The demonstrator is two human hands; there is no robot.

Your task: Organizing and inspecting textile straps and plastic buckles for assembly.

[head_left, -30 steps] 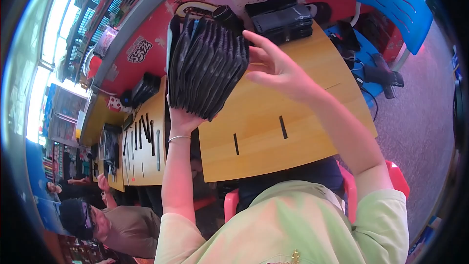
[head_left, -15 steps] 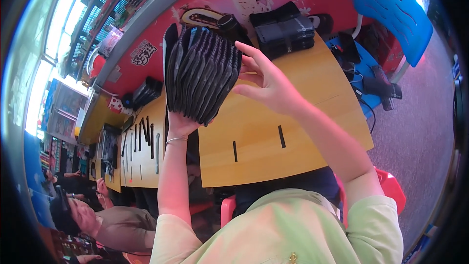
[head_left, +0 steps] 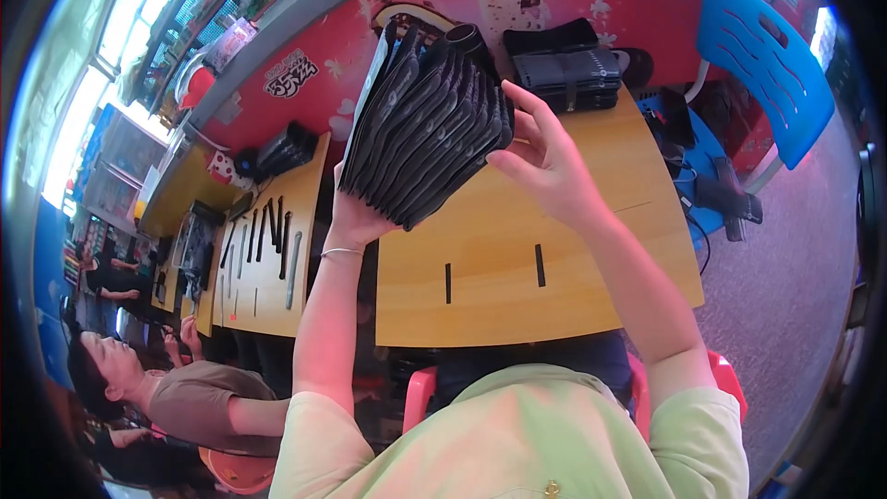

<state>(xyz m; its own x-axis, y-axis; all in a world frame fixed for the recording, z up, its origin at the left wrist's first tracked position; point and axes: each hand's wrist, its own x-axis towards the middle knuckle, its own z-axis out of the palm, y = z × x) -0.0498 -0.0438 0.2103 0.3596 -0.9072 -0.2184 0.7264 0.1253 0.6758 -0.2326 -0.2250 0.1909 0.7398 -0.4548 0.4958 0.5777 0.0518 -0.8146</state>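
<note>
A thick stack of black flat pieces [head_left: 425, 125] is held up above the wooden table [head_left: 573, 277]. My left hand [head_left: 356, 217] grips the stack from below at its lower left edge. My right hand [head_left: 545, 162] presses its fingers against the right side of the stack, thumb toward the lower edge. Two short black strips [head_left: 540, 264] lie flat on the table in front of me, below the stack.
A pile of folded black goods [head_left: 568, 69] sits at the table's far edge against a red wall. A blue chair [head_left: 767, 55] stands at right. To the left, another table [head_left: 268, 259] carries several black strips, with a seated person [head_left: 176, 397] beside it.
The stack has tilted and shifted a little to the right and upward. My right hand slid lower along its right side; the left hand kept its hold underneath.
</note>
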